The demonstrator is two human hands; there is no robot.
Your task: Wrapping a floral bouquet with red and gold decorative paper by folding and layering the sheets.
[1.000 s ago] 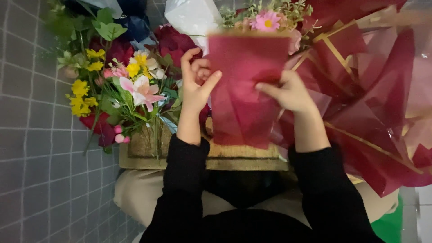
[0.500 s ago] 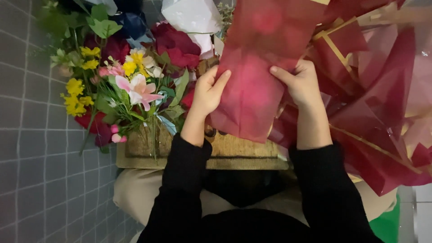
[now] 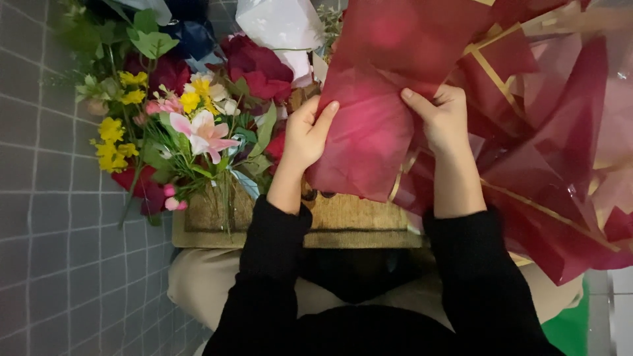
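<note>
While both hands worked at the middle of the view, the largest thing there was the heap of dark red wrapping sheets (image 3: 560,165) with gold edging, which spread to the right of the right hand (image 3: 448,122) and ran past the frame's edge. Next in size, the single red wrapping sheet (image 3: 376,125) hung between the two hands, its top rising well above the fingers and its lower corner drooping below the wrists. The left hand (image 3: 304,135) gripped the sheet's left edge, thumb laid on the front face and the other fingers curled behind it, pinching the paper. The right hand pinched the right edge the same way, thumb (image 3: 417,102) on the front and the fingers bent around the back.

To the left of the left fingers lay a bunch of flowers (image 3: 191,125), with a pink and white lily, yellow blooms and dark red roses among green leaves, just beside the left wrist. Beneath both wrists sat a flat brown woven mat (image 3: 356,221), nearer the body than the fingers. Above the left fingers, at the top of the view, stood a piece of white paper (image 3: 280,26). Black sleeves (image 3: 270,264) covered both forearms, and grey floor tiles (image 3: 53,217) filled the far left side.
</note>
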